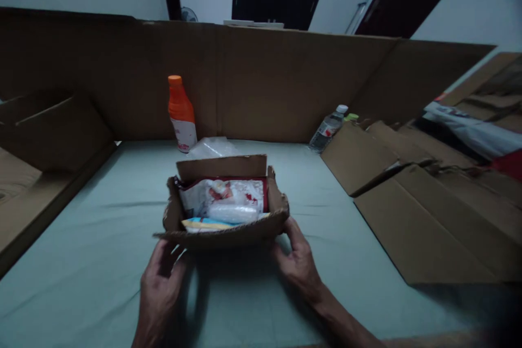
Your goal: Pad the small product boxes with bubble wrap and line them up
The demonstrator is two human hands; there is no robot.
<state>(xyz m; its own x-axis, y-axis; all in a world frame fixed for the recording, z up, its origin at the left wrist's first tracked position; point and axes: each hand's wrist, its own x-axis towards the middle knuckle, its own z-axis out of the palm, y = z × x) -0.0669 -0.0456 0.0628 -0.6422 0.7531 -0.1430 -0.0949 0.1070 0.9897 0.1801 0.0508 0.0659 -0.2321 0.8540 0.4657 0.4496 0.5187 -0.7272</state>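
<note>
Left hand and right hand clasp an open cardboard box near its front corners, seemingly steadying it (packets sit beyond both hands); moving calls for level support.

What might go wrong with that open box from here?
The cardboard box is open on top, so the packets inside might spill if it tips. With the left hand and right hand at its near corners, its far side might dip. Pushed farther back, it could knock the orange bottle.
</note>
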